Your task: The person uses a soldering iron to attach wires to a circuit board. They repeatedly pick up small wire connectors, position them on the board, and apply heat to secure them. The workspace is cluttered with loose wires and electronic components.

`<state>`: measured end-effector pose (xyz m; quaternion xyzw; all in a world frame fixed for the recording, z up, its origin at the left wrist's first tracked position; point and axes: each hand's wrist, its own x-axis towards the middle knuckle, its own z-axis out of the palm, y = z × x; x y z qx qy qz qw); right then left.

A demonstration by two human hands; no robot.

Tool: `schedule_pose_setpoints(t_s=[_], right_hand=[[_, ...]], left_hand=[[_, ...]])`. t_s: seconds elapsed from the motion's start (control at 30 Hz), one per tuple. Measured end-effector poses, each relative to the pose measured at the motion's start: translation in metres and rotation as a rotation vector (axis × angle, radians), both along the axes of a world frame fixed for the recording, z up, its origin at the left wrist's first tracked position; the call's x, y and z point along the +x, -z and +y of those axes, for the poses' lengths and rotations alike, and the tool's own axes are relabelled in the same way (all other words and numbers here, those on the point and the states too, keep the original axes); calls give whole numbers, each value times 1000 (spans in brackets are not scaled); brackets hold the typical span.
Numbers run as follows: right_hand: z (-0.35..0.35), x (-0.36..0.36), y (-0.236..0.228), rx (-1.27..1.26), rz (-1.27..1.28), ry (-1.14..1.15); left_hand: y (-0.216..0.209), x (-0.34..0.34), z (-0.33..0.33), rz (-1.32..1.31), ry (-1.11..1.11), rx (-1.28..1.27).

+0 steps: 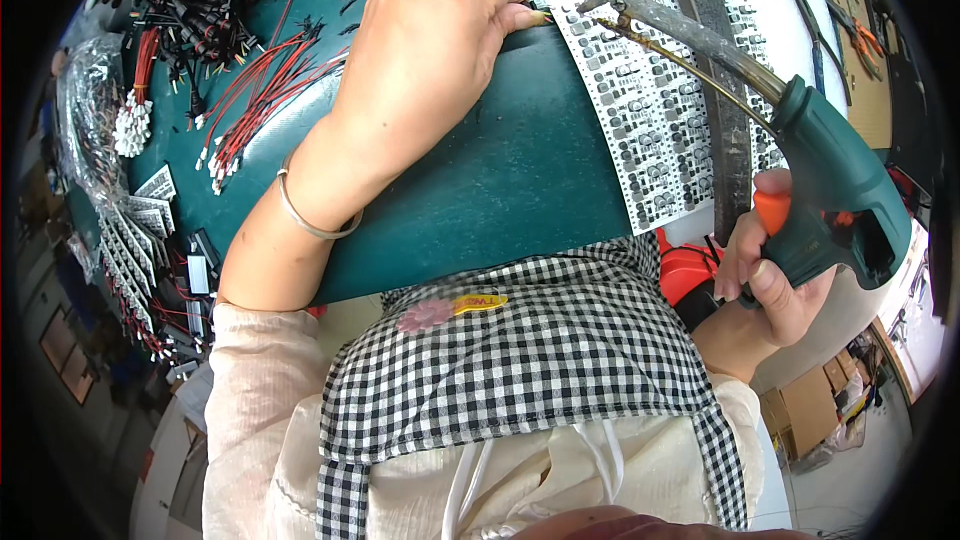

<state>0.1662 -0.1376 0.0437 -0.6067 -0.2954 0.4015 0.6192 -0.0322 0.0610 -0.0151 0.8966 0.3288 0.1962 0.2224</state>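
My right hand (775, 285) grips a green soldering gun (840, 190) by its handle, fingers at the orange trigger. The gun's metal nozzle and thin brass-coloured feed tube reach left over a white panel of small circuit boards (620, 110), their ends near its upper left edge. Beside that edge my left hand (435, 40) is closed in a pinch. A small dark and yellowish bit shows at its fingertips; what it belongs to is mostly hidden. A dark metal bar (715, 90) lies across the panel.
A green mat (480, 180) covers the table. On the left are red-and-black wires with white plugs (240, 110), black connector cables (200, 0), a clear plastic bag (90, 110) and board strips (130, 260). Tweezers (805, 15) and orange-handled pliers (860, 35) lie far right.
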Motion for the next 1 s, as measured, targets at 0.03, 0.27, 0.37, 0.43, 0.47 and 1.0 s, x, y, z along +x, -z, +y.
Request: schedule_pose_setpoints(t_s=[0.03, 0.27, 0.37, 0.43, 0.47, 1.0], right_hand=[[-1, 0, 0, -3, -5, -2], [-6, 6, 2, -25, -8, -55], [-6, 1, 1, -50, -28, -31], [-6, -2, 1, -60, -50, -16], [-5, -4, 0, -69, -59, -4], [-1, -17, 3, -104, -104, 28]], left_hand=[[-1, 0, 1, -24, -10, -79], [1, 0, 9, -93, -31, -406], [0, 0, 6, -51, 30, -209], [-2, 0, 4, -28, 62, -76], [-3, 1, 2, -21, 62, -40], [-3, 1, -3, 14, 82, 225]])
